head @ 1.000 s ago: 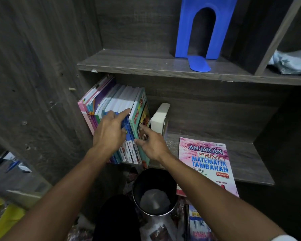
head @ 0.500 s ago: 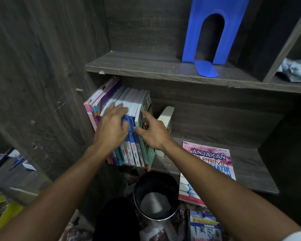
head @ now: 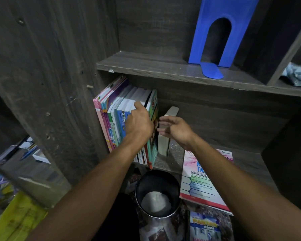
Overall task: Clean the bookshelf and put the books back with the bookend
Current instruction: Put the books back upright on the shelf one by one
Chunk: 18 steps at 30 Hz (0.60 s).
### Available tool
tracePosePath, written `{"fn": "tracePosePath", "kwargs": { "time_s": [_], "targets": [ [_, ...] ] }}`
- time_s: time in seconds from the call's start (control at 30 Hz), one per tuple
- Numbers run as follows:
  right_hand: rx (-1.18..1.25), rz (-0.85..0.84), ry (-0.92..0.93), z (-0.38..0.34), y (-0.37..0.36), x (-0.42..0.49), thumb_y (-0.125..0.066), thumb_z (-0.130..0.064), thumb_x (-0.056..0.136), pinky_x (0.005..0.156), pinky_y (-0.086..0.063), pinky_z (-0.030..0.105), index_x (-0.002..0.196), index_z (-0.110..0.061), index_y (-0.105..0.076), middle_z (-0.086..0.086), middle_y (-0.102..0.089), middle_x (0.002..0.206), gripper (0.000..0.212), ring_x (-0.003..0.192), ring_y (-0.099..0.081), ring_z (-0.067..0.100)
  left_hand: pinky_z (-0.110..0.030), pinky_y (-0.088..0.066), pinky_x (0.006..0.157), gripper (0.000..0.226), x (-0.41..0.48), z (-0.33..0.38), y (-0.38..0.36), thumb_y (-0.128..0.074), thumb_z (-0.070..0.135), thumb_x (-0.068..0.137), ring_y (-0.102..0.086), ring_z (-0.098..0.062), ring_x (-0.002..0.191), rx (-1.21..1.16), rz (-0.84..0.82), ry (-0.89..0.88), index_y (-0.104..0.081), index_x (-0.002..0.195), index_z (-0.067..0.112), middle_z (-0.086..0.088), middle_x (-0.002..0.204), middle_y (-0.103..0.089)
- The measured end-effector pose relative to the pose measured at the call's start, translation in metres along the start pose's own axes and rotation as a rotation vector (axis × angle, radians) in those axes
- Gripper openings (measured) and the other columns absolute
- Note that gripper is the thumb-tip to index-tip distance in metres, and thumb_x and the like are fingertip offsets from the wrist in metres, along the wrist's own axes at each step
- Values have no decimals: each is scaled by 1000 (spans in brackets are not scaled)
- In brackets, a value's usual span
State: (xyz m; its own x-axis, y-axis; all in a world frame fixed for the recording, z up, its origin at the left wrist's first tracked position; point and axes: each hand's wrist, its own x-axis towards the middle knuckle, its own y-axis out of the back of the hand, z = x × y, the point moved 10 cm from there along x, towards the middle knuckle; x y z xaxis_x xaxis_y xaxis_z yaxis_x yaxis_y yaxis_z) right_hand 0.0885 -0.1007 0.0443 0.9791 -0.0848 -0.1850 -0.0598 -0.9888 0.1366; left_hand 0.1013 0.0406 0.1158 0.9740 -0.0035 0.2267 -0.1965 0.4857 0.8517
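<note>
Colourful paperback books (head: 118, 117) lean at the dark wooden shelf's (head: 248, 160) nine o'clock end, with the unclenched left hand (head: 139, 123) pressing them. The empty, relaxed right hand (head: 176, 130) hovers beside the cream metal bookend (head: 164, 145) at their three o'clock. Released early, they could topple.

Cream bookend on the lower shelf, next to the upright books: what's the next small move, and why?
Probably the right hand should take the cream upright bookend and slide it left against the green-covered end book. The row of upright books leans left under the left hand, and the right hand hovers open just in front of the bookend.
</note>
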Motion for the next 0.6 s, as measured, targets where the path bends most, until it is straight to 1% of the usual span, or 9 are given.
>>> {"fn": "tracePosePath", "kwargs": {
  "time_s": [0.03,0.1,0.13,0.17,0.27,0.33,0.43,0.5,0.6],
  "targets": [
    [-3,77,47,-4,10,1,-45,20,91,88,-55,24,128,-3,-59,11,-60,130,45,103,-65,21,-39,-48,74,47,0,-2,-3,-66,8,88,-60,-36,105,-18,-55,41,-38,124,2,-21,117,-59],
    [-144,335,166,-15,44,-1,-57,8,92,81,-50,16,118,-6,-66,11,-66,123,32,106,-65,21,-40,-49,83,55,2,-2,-8,-68,13,86,-55,-37,115,-5,-177,100,-38,130,1,-20,127,-53],
    [-220,425,188,-17,56,-3,-59,3,92,84,-47,16,118,-8,-67,10,-67,122,29,110,-63,21,-39,-51,86,55,2,-1,-9,-68,14,85,-56,-36,116,16,-231,118,-40,130,1,-19,128,-53],
    [-269,448,167,-12,62,-1,-60,-2,93,87,-44,19,121,-9,-66,9,-67,124,29,111,-62,21,-37,-54,86,49,1,0,-11,-67,14,85,-60,-35,111,40,-279,122,-46,127,0,-18,126,-56],
    [-316,293,66,14,50,7,-62,-14,96,95,-45,25,134,-11,-59,7,-61,135,39,114,-59,18,-36,-59,79,35,-4,10,-22,-62,18,86,-68,-32,93,78,-395,98,-59,117,0,-17,112,-64],
    [-351,252,71,21,41,7,-61,-18,97,105,-43,30,137,-13,-57,6,-57,140,41,125,-55,22,-37,-59,79,36,-3,10,-27,-60,18,89,-69,-32,92,79,-447,113,-58,119,-2,-19,115,-63],
    [-392,261,72,22,37,6,-57,-21,99,109,-40,33,139,-16,-54,4,-53,144,41,130,-52,24,-44,-60,79,33,-8,7,-39,-54,11,94,-71,-37,88,-85,-644,191,-54,121,-8,-27,118,-61],
    [-396,245,80,20,38,6,-54,-19,100,105,-41,29,140,-16,-54,4,-52,145,40,129,-52,22,-44,-60,79,31,-11,7,-40,-50,7,97,-71,-36,87,-138,-695,196,-53,122,-12,-27,116,-62],
    [-399,213,75,19,41,9,-53,-18,101,93,-42,26,139,-18,-53,5,-53,144,38,118,-56,21,-29,-58,55,14,-16,3,-22,-49,3,96,-67,-25,72,-118,-606,136,-56,102,-7,-19,99,-60]
  ]
}}
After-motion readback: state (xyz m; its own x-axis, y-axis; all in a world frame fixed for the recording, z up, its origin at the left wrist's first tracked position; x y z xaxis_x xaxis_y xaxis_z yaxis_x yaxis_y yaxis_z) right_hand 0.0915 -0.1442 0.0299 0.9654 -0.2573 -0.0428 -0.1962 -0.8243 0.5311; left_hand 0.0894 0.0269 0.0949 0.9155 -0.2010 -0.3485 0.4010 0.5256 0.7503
